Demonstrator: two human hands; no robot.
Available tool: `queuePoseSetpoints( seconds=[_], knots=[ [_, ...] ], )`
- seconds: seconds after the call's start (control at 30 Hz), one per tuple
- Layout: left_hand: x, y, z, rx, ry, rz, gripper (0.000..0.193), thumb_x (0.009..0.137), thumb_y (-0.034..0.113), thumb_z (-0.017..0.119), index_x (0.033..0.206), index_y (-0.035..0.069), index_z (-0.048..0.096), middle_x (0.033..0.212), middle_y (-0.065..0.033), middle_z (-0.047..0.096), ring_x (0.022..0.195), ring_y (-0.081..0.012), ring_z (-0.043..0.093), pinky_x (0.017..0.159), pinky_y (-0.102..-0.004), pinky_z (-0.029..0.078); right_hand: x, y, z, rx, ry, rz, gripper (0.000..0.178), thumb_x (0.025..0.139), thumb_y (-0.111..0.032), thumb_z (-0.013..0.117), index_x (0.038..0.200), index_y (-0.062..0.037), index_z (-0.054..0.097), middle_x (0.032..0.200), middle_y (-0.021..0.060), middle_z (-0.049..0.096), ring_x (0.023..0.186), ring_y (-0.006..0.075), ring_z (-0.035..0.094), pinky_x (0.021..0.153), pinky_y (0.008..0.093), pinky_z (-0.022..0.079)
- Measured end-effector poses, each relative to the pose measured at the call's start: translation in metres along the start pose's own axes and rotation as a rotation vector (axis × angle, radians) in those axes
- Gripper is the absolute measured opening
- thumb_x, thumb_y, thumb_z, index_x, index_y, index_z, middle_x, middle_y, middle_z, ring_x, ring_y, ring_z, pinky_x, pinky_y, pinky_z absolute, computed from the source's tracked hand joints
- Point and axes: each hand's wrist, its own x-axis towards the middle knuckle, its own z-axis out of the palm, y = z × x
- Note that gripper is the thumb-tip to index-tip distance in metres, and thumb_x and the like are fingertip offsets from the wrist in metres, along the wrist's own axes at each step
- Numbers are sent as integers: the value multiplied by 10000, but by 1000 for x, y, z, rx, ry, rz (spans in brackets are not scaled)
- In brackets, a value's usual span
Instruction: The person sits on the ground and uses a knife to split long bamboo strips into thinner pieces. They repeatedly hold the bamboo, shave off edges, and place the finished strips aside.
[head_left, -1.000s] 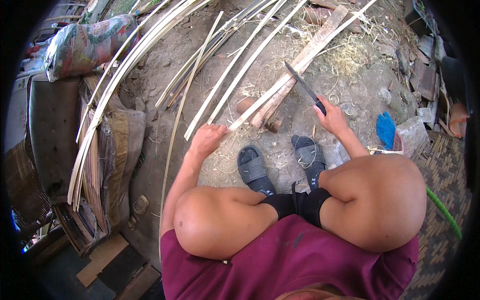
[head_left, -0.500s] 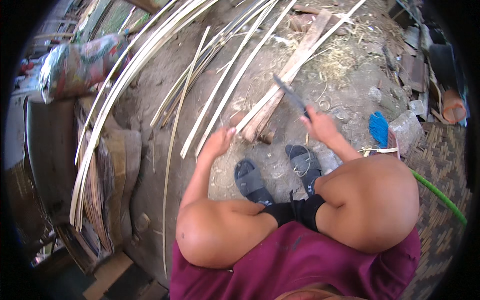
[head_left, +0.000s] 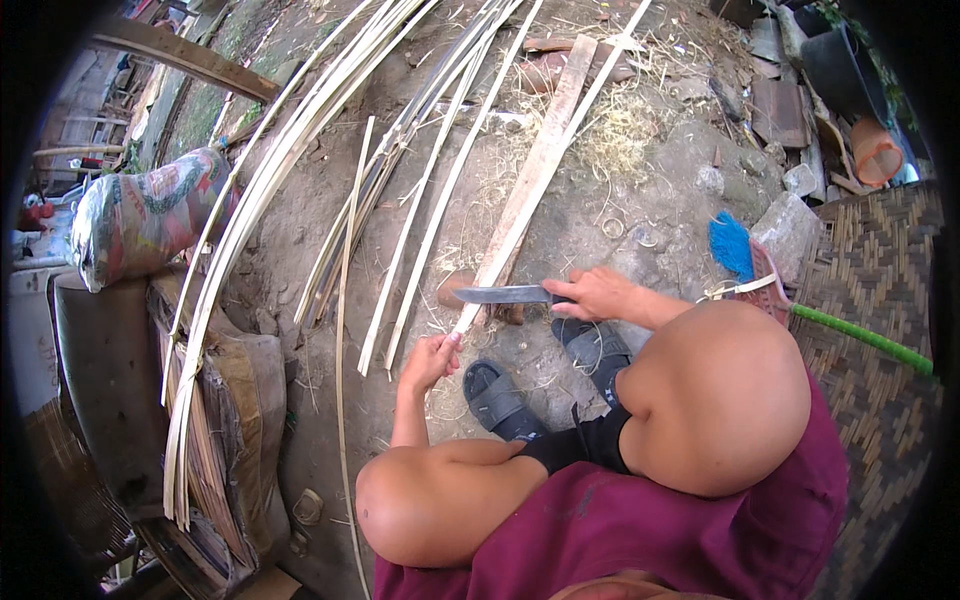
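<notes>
My left hand (head_left: 431, 361) is closed on the near end of a long pale bamboo strip (head_left: 545, 178), which slants away to the far right over a wooden plank (head_left: 540, 140). In my right hand (head_left: 597, 295) is a knife (head_left: 505, 295) with a dark handle. Its blade points left and lies across the strip, a little beyond my left fingers; whether the edge touches the strip I cannot tell. Under the plank's near end is a short wooden block, partly hidden. My sandalled feet (head_left: 500, 395) rest just nearer than the plank.
Several loose strips (head_left: 440, 200) lie left of the plank, and a long bundle of strips (head_left: 230, 230) arches farther left beside a stuffed sack (head_left: 150, 215). Shavings (head_left: 620, 140) litter the far ground. A blue-bristled broom (head_left: 735, 250) with a green handle lies right, by a woven mat (head_left: 870, 300).
The knife has come down and left along the strip toward my left hand, its blade turning from slanted to nearly level. My view has also shifted.
</notes>
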Motion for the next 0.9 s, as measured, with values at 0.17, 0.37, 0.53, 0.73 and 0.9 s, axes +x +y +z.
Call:
queuePoseSetpoints(
  seconds=[0.17,0.37,0.53,0.73,0.9],
  knots=[
    [-40,-60,-24,-32,18,-92,426,1022,397,543,913,11,686,579,-2,556,471,-81,491,459,-252,403,19,37,-21,183,145,441,414,970,-458,552,1261,-167,598,903,203,695,874,391,687,736,488,563],
    [-14,-31,-17,-176,-147,-133,403,1028,414,533,966,50,694,552,51,456,452,-44,374,418,-235,290,22,77,-11,65,296,349,390,979,-436,536,1232,-148,604,860,233,690,796,447,665,687,512,541],
    [-32,-43,-10,-166,-91,-96,408,1015,414,558,937,43,710,544,62,427,484,-33,362,435,-248,285,12,105,-48,88,408,647,408,971,-428,545,1228,-115,589,927,240,700,864,440,674,747,534,531],
    [-19,-11,46,500,516,257,316,1001,321,571,912,34,665,657,-203,618,618,-382,627,553,-440,459,-15,-93,7,176,-299,-56,448,971,-439,528,1282,-118,565,990,230,694,926,433,671,812,520,535],
    [-32,-21,52,428,522,297,332,985,342,576,878,39,665,758,-256,636,732,-460,628,636,-511,476,20,50,-31,39,265,431,386,963,-398,540,1188,-87,576,896,238,701,830,458,673,711,556,532]
  ],
)
